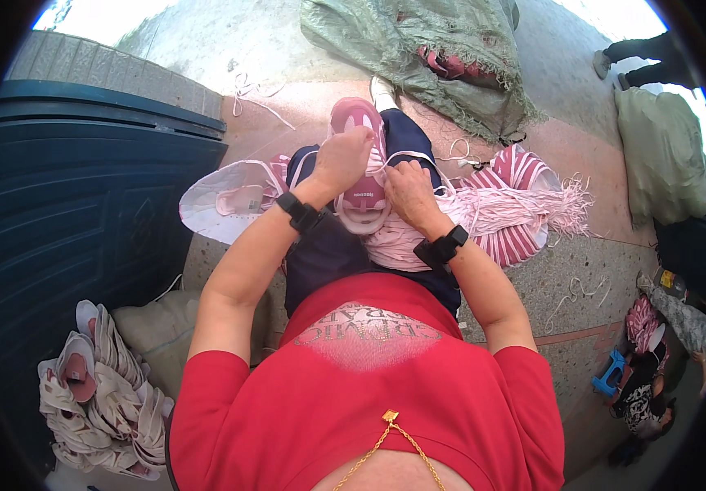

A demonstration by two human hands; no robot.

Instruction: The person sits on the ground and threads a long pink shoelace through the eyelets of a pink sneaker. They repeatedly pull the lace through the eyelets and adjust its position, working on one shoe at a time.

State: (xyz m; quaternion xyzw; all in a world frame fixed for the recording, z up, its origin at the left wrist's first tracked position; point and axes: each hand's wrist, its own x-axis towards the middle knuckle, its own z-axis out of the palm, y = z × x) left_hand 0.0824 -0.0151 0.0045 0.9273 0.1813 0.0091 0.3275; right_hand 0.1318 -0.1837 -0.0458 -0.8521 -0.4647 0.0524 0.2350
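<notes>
1) The left hand (343, 165) is bending its fingers over the side of a pink and white sneaker upper (361, 202); I cannot tell if it is pinching a lace
2) The right hand (410, 195) is curling its fingers by the other side of it, near a pale shoelace (410, 154); I cannot tell if they are gripping it
3) The sneaker upper is lying on the person's lap, on dark blue trousers (328, 250), with its toe pointing away
4) A bundle of pink laces (484, 211) is spreading from the lap to the right, over red and white striped cloth (525, 239)
5) Another upper (206, 200), white and pink, is resting by the left leg
6) A green woven sack (369, 33) is lying on the floor ahead
7) A pile of whitish uppers (116, 401) is sitting near a dark blue door (67, 213)
</notes>
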